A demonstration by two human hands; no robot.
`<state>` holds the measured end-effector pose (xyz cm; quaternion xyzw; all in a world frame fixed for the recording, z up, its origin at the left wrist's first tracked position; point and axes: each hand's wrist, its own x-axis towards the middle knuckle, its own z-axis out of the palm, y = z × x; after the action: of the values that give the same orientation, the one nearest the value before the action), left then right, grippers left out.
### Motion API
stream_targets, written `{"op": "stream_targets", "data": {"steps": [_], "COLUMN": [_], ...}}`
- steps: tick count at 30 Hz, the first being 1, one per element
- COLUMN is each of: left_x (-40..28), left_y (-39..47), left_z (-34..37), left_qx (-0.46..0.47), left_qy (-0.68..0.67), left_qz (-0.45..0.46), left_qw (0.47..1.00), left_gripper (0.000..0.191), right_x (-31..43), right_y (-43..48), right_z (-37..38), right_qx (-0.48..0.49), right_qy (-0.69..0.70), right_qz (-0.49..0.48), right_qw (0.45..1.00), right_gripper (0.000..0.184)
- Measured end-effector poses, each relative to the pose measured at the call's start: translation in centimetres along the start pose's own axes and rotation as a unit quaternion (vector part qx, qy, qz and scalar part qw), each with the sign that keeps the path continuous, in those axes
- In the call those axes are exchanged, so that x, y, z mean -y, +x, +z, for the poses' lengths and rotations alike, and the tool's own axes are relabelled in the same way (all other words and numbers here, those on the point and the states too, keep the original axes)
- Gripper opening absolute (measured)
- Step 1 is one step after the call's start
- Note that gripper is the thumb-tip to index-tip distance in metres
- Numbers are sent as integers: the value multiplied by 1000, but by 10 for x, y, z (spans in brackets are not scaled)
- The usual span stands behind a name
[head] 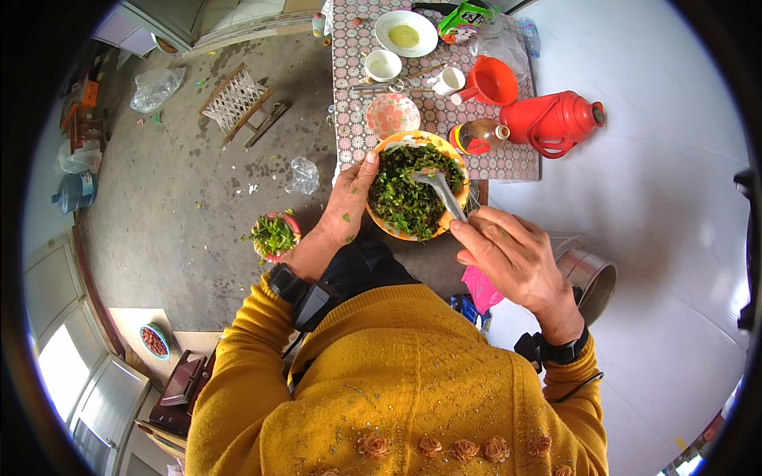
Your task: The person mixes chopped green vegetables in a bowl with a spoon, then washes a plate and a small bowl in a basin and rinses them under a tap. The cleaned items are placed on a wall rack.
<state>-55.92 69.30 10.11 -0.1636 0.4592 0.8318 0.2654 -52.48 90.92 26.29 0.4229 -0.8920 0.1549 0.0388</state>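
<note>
A yellow-orange bowl (456,146) full of chopped dark green leaves (405,199) is at the near edge of the table. My left hand (350,199) grips its left rim, thumb on top and bits of green stuck to the skin. In my right hand (512,253) is the handle of a metal spoon (442,189), whose head is partly sunk in the greens. Just beyond the bowl sits a pink flower-patterned bowl (393,116). To its right a bottle of dark liquid (481,135) stands uncapped.
The patterned tablecloth (351,140) also bears a red thermos flask (550,124), a red plastic ladle (492,80), a white mug (449,81), a white bowl (383,65) and a plate with yellowish liquid (406,34). A woven stool (238,101) and a basin of greens (274,237) stand left.
</note>
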Motion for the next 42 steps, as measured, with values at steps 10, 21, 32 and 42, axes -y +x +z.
{"op": "stream_targets", "data": {"steps": [10,21,32,42], "left_x": [1,1,0,3], "left_y": [0,-2,-3,-1], "left_z": [4,10,12,4], "left_qx": [15,10,5,-23], "left_qy": [-21,-47,-46,2], "left_qz": [-3,4,1,28], "left_qw": [1000,999,999,999], "left_gripper": [65,65,68,71], "right_x": [9,19,21,-24], "right_y": [12,17,14,11], "right_z": [20,19,17,-1], "right_qx": [-48,-14,-58,-86], "right_qy": [24,-30,23,26], "right_qz": [64,48,55,107], "right_qw": [997,998,997,990], "right_gripper": [43,39,35,31]}}
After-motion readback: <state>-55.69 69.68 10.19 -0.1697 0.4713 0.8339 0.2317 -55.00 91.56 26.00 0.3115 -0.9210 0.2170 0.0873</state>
